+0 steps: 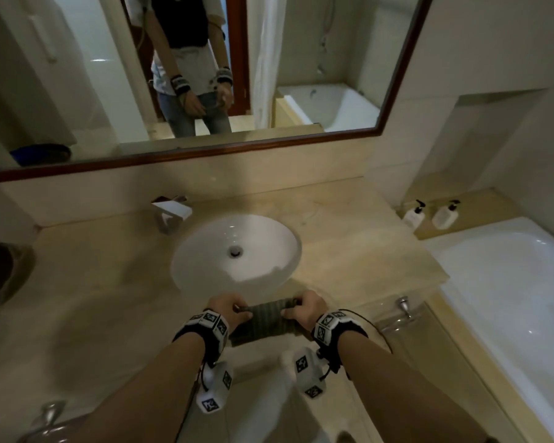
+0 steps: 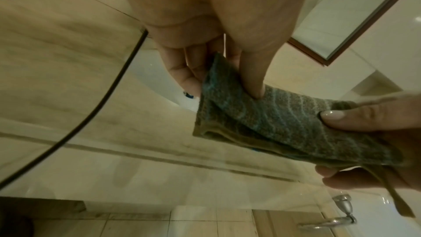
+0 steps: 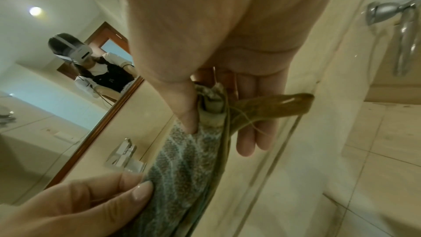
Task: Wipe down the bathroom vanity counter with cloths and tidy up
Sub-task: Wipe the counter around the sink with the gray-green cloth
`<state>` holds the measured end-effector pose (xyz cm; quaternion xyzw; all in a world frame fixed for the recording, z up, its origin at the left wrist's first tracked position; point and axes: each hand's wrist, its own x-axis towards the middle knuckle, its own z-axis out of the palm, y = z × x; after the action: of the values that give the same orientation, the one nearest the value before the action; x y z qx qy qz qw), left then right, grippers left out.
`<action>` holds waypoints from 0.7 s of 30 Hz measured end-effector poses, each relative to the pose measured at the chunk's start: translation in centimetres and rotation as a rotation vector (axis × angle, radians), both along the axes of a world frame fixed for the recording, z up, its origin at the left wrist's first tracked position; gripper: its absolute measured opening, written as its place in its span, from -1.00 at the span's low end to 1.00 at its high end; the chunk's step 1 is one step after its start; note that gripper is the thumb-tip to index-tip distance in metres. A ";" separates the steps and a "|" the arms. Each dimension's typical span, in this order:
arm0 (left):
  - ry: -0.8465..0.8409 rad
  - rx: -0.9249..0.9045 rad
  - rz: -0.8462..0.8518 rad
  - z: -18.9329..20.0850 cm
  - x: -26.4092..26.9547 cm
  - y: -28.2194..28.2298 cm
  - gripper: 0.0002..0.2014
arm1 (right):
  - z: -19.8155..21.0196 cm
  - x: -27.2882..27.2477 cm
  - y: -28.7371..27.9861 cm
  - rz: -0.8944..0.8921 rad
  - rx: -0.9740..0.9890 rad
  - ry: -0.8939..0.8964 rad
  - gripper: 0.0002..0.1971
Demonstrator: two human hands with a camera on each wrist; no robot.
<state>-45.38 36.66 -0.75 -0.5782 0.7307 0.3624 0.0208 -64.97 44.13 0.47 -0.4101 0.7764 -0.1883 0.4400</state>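
Note:
A dark grey-green striped cloth (image 1: 266,318) hangs folded between both hands, in front of the vanity counter's front edge (image 1: 349,273). My left hand (image 1: 227,306) pinches its left end with thumb against fingers. My right hand (image 1: 304,310) pinches the right end the same way. In the left wrist view the cloth (image 2: 284,125) is doubled over, with the left thumb pressed into it. The right wrist view shows the cloth (image 3: 182,159) and its brown hem loop (image 3: 273,104) trailing past the right fingers (image 3: 248,132).
A white round basin (image 1: 237,251) sits in the beige counter with a square chrome faucet (image 1: 170,212) behind it. Two white pump bottles (image 1: 429,214) stand on a ledge at right, beside a white bathtub (image 1: 509,282). A chrome towel bar (image 1: 403,308) runs below the counter edge. A wide mirror (image 1: 173,75) spans the wall.

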 end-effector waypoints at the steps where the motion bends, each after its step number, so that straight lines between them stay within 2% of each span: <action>1: -0.008 0.009 -0.004 -0.2 -1.6 0.4 -0.80 | -0.2 -1.5 0.6 -0.017 0.011 -0.029 -0.75; 4: -0.029 0.034 -0.021 -0.5 -7.3 1.6 -0.76 | -0.7 -6.7 2.6 -0.113 0.049 -0.160 -0.77; 8: -0.012 0.073 -0.047 -0.8 -17.1 3.9 -0.82 | -1.5 -16.3 5.4 -0.174 0.093 -0.181 -0.72; 13: 0.040 0.068 -0.079 -0.3 -28.5 7.4 -0.78 | -1.8 -27.6 8.2 -0.271 0.138 -0.146 -0.67; 17: 0.017 0.054 -0.048 -0.5 -32.7 8.3 -0.78 | -3.6 -32.5 7.7 -0.202 0.132 -0.040 -0.62; 21: -0.037 0.079 -0.009 -1.2 -33.5 7.6 -0.79 | -4.4 -33.2 6.5 -0.164 0.153 -0.046 -0.50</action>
<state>-78.89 44.22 -1.94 -0.5803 0.7179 0.3800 0.0587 -98.15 50.66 -3.88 -0.3059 0.8091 -0.1730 0.4709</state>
